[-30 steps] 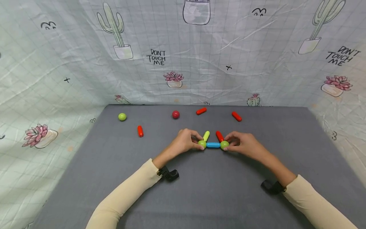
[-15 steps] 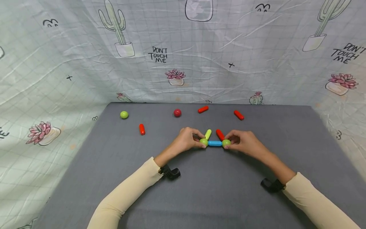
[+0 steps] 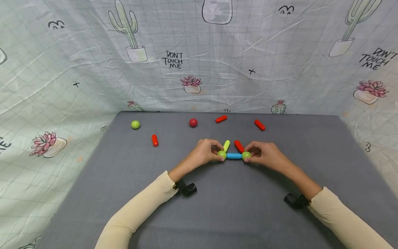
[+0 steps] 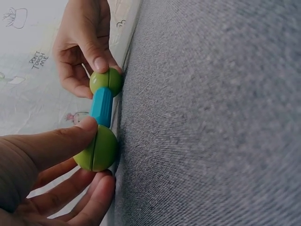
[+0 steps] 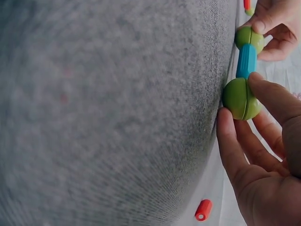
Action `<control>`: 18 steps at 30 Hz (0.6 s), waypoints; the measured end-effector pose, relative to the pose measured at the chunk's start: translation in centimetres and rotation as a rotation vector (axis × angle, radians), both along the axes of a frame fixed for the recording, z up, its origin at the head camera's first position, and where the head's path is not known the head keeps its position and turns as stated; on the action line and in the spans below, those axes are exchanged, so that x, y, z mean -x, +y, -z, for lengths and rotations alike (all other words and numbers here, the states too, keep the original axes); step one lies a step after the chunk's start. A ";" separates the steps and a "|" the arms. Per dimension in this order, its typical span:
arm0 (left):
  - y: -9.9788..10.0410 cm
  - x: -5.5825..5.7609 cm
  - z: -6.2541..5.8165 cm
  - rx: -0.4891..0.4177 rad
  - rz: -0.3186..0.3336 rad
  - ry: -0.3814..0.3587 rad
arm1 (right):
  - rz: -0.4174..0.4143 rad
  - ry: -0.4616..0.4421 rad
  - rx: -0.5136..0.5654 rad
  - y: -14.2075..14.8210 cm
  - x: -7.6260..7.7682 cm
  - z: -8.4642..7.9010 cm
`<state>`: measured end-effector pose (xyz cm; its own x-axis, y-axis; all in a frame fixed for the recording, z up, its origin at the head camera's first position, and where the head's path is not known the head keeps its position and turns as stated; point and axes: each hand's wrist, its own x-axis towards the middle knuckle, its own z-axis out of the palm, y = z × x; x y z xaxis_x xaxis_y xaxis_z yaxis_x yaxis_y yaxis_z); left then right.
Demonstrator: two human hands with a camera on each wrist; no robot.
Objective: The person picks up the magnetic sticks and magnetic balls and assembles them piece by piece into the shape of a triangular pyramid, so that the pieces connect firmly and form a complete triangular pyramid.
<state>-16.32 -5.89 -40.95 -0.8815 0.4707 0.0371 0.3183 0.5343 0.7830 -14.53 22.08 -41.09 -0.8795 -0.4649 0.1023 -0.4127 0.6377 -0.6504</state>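
Observation:
My left hand [image 3: 206, 152] pinches a green ball [image 3: 221, 155] between thumb and fingers, low on the table. A second green ball [image 3: 246, 156] is pinched the same way by my right hand [image 3: 264, 154]. Between the two balls a blue rod [image 3: 234, 156] lies level, its ends meeting both, as the left wrist view also shows for the blue rod [image 4: 102, 107]. Behind the left ball a yellow-green rod [image 3: 227, 145] slants away. A red rod [image 3: 238, 146] slants back from the right ball.
On the grey table [image 3: 217, 207] behind the hands lie a loose green ball [image 3: 135, 125], a dark red ball [image 3: 193, 122] and red rods at the left [image 3: 154, 140], middle [image 3: 221, 119] and right [image 3: 259, 125]. A printed cloth [image 3: 149, 83] hangs along the table's back edge.
The head view has shifted slightly. The front end of the red rod sits a little closer to the right ball. Both hands keep their pinch on the balls.

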 end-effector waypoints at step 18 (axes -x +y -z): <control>-3.9 2.6 -1.7 0.047 -0.062 0.159 | 0.005 -0.007 0.012 0.1 0.0 0.1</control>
<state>-18.96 -9.76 -39.22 -0.8936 0.4203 0.1576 0.4016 0.5918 0.6989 -14.53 22.18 -41.19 -0.8823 -0.4596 0.1014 -0.4050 0.6317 -0.6610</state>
